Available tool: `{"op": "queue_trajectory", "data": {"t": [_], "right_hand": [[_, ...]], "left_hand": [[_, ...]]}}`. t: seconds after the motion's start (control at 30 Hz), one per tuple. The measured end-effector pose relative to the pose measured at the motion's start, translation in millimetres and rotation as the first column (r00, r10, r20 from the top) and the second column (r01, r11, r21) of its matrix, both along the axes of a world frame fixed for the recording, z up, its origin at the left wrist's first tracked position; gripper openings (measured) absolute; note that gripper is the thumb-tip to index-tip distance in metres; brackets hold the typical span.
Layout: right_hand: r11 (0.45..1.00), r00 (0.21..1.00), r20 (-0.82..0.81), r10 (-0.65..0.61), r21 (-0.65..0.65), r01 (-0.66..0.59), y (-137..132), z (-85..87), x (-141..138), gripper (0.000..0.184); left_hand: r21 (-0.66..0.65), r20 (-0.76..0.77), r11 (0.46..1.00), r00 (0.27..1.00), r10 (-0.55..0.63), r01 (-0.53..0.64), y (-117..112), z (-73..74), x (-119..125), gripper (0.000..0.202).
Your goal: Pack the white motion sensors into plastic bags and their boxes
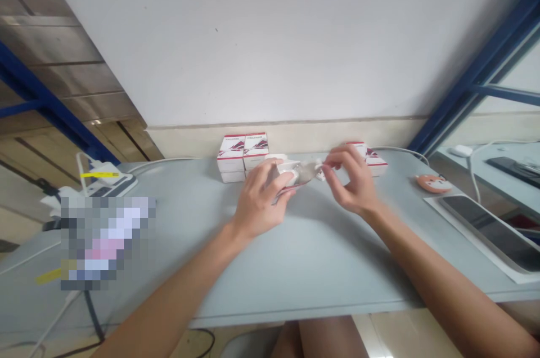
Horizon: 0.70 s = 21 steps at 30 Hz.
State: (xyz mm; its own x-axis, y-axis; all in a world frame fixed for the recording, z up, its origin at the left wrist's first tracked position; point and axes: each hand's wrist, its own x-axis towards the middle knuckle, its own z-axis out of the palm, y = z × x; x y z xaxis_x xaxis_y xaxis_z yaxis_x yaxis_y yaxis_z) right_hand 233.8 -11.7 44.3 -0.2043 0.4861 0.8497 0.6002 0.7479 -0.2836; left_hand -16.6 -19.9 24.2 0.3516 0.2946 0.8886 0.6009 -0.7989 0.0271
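As L grip (259,200) wraps prob. plastic pouch (295,173), R grip (350,178) pinches its end, box (243,156) text unreadable

Head-worn view, facing forward and down, close over the left hand (261,197), right hand (350,178), white wall (253,37) beyond

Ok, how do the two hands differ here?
The left hand wraps over the clear plastic packet, while the right hand only pinches its end with fingertips. The left hand sits nearer the larger white-and-red box stack; the right hand nearer the smaller stack. Both are bare and hold the same packet.
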Motion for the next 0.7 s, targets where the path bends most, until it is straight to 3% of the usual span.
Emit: {"op": "queue_trajectory", "data": {"t": [0.1, 0.17, 0.23, 0.3, 0.4, 0.5, 0.53, 0.57, 0.63, 0.7], "right_hand": [[0.947, 0.953, -0.055, -0.298, -0.141, 0.288, 14, -6.2, 12, 0.007], [0.832, 0.887, 0.096, -0.451, -0.316, 0.457, 26, -15.8, 21, 0.012], [0.701, 0.836, 0.257, -0.485, -0.457, 0.547, 35, -28.9, 27, 0.015], [0.609, 0.813, 0.346, -0.469, -0.540, 0.581, 42, -42.2, 30, 0.017], [0.568, 0.811, 0.390, -0.435, -0.580, 0.584, 46, -55.8, 31, 0.020], [0.574, 0.811, 0.398, -0.428, -0.573, 0.584, 45, -55.2, 31, 0.016], [0.599, 0.816, 0.374, -0.441, -0.554, 0.578, 44, -51.4, 30, 0.016], [0.648, 0.831, 0.322, -0.453, -0.521, 0.555, 41, -45.9, 28, 0.017], [0.804, 0.893, 0.148, -0.425, -0.390, 0.448, 31, -31.2, 23, 0.016], [0.947, 0.960, -0.029, -0.278, -0.176, 0.269, 17, -15.5, 13, 0.010]], "left_hand": [[-0.019, 0.021, 1.000, 1.000, 0.000, 0.000, 0, 0.1, 0, 0.051], [-0.043, 0.027, 0.999, 1.000, -0.010, 0.011, 1, -0.3, 0, 0.050], [-0.060, 0.031, 0.998, 0.999, -0.023, 0.025, 0, -0.8, 0, 0.050], [-0.062, 0.031, 0.997, 0.999, -0.036, 0.038, 0, -1.0, 0, 0.050], [-0.057, 0.024, 0.997, 0.999, -0.049, 0.050, -1, -0.8, -1, 0.049], [-0.067, 0.021, 0.996, 0.998, -0.058, 0.060, -1, -1.1, -1, 0.048], [-0.074, 0.023, 0.995, 0.998, -0.066, 0.067, 0, -1.4, -1, 0.048], [-0.080, 0.027, 0.994, 0.997, -0.075, 0.077, 0, -1.7, 0, 0.048], [-0.079, 0.028, 0.992, 0.995, -0.092, 0.094, -1, -2.0, 1, 0.048], [-0.056, 0.006, 0.994, 0.995, -0.098, 0.098, -2, -1.6, 4, 0.048]]}}
